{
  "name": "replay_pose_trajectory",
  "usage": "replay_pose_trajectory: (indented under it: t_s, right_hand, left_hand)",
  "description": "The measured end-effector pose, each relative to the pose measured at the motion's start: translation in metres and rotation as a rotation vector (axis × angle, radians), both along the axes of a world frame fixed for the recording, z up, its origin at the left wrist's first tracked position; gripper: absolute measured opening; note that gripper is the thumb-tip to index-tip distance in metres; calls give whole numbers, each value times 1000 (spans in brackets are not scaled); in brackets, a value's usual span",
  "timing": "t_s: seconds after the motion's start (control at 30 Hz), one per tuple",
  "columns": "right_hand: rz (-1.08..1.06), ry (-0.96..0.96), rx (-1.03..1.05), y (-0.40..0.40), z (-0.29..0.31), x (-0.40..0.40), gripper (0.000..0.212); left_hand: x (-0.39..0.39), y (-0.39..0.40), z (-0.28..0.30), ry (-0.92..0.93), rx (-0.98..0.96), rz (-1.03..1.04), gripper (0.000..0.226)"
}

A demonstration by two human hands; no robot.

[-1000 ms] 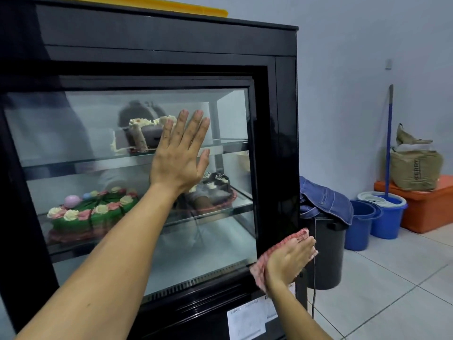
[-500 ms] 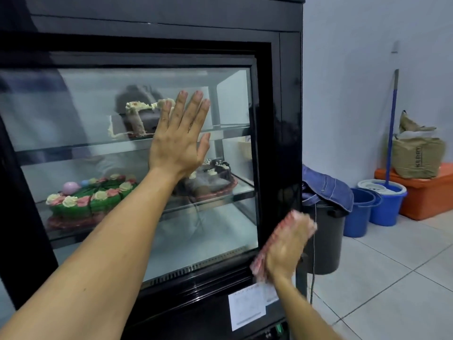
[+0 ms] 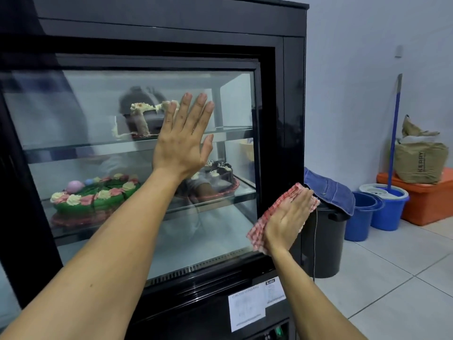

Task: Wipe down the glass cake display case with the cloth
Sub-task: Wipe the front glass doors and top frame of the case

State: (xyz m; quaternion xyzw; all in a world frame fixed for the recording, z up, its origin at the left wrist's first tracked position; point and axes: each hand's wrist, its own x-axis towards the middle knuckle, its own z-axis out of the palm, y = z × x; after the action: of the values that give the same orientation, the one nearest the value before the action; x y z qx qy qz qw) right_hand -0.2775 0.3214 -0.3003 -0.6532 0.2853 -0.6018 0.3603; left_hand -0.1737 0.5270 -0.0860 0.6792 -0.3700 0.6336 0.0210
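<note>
The black-framed glass cake display case (image 3: 294, 99) fills the left and centre of the head view. Behind its glass stand a green flower-topped cake (image 3: 93, 197), a white cut cake (image 3: 142, 119) and a dark chocolate cake (image 3: 220, 175) on shelves. My left hand (image 3: 182, 141) lies flat on the glass, fingers spread and pointing up, holding nothing. My right hand (image 3: 286, 222) presses a red-and-white checked cloth (image 3: 272, 212) against the case's right black frame, low down near the glass's bottom right corner.
Right of the case stands a black bin (image 3: 323, 244) with blue denim (image 3: 328, 190) draped over it. Beyond are blue buckets (image 3: 362, 217), a mop (image 3: 394, 128) in a bucket, an orange crate (image 3: 429, 200) with a brown sack (image 3: 419, 160). White tiled floor (image 3: 392, 278) lies at right.
My right hand with the cloth has slid up the right frame after dipping lower half a second ago. My left hand stays flat on the glass.
</note>
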Motion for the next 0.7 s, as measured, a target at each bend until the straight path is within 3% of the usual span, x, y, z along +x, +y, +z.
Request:
replay_pose_trajectory:
  t_s: [0.07, 0.17, 0.23, 0.3, 0.5, 0.7]
  right_hand:
    - [67, 44, 34, -2, -42, -9, 75]
    - [133, 98, 343, 8, -106, -21, 94]
    - [123, 80, 483, 13, -105, -15, 85]
    - [45, 56, 490, 15, -66, -6, 73]
    - [-94, 58, -158, -6, 133, -7, 70]
    - [-58, -2, -451, -29, 302, 2, 73]
  left_hand:
    - [0, 0, -1, -17, -3, 4, 68]
    - [-1, 0, 1, -2, 0, -1, 69]
    - [-1, 0, 1, -6, -6, 0, 69]
    - [0, -1, 1, -21, -11, 10, 68]
    - [1, -1, 1, -22, -15, 7, 69]
    - [1, -2, 0, -27, -22, 3, 70]
